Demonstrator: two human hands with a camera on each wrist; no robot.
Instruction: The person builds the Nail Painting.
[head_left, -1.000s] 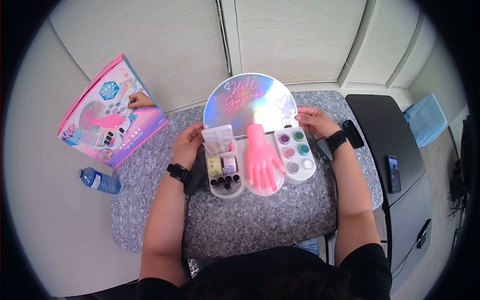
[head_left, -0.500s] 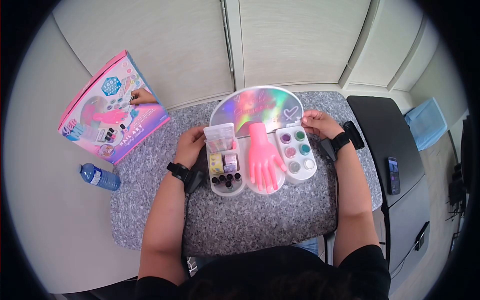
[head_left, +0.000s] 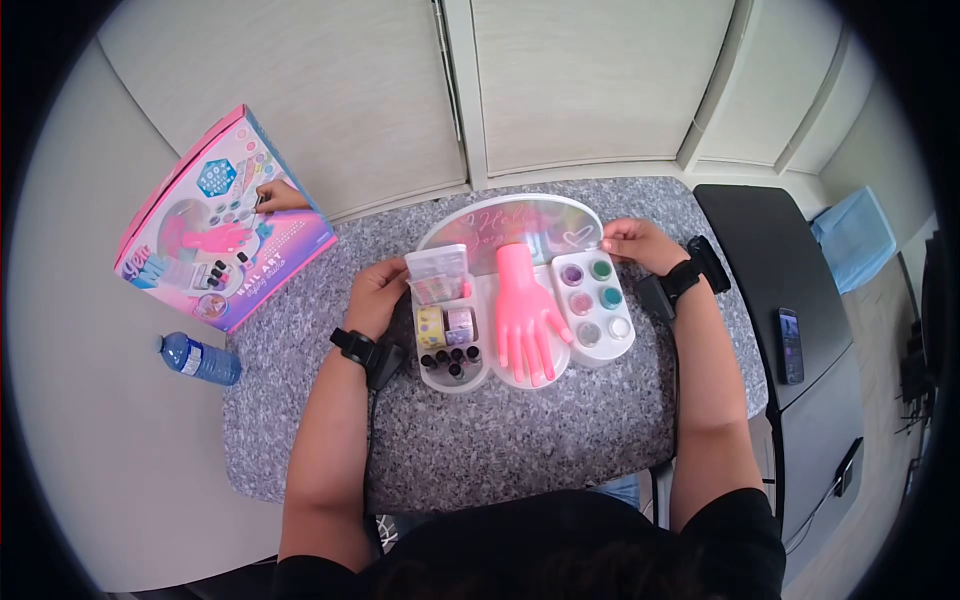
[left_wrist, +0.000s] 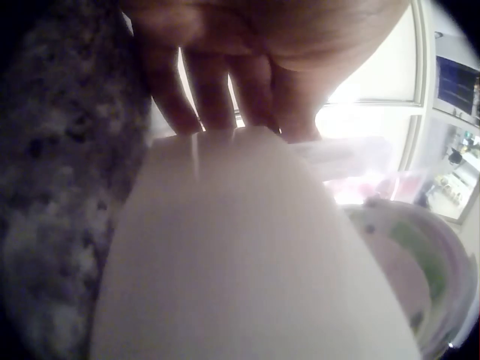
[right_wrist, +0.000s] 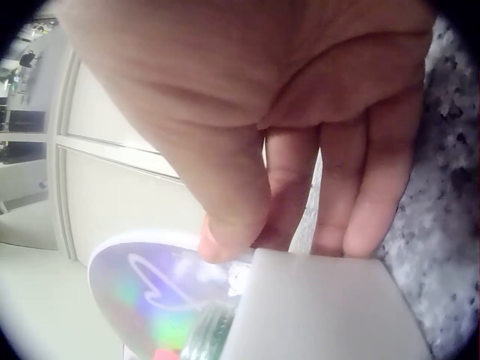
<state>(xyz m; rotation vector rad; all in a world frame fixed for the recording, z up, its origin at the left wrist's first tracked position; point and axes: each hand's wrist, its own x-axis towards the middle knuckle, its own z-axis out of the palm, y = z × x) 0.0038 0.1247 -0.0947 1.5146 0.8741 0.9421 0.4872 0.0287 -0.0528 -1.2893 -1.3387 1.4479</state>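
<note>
A white nail art stand (head_left: pixel 603 354) sits in front of me with a shiny upright back panel (head_left: pixel 548 212). A pink model hand (head_left: pixel 525 318) lies in its middle. Its left side carries clear packets (head_left: pixel 437 274), two tape rolls (head_left: pixel 445 328) and several black-capped bottles (head_left: pixel 452 360); several glitter pots (head_left: pixel 591 302) fill the right. My left hand (head_left: pixel 377 297) grips the back left corner, fingers curled behind the white side (left_wrist: pixel 240 247). At the back right corner my right hand (head_left: pixel 645 247) holds on, thumb (right_wrist: pixel 225 232) at the panel's edge, other fingers behind the stand.
A pink nail art box (head_left: pixel 225 225) stands at the left, a blue water bottle (head_left: pixel 200 360) lying near it. Speckled grey tabletop (head_left: pixel 510 450) surrounds the stand. On a black table (head_left: pixel 765 265) at the right lies a phone (head_left: pixel 790 345), with a blue-lined bin (head_left: pixel 853 240) beyond.
The back panel has tilted more upright and looks shorter from above, its top edge lower in view. Both hands have stayed at the stand's back corners, the right slightly lower.
</note>
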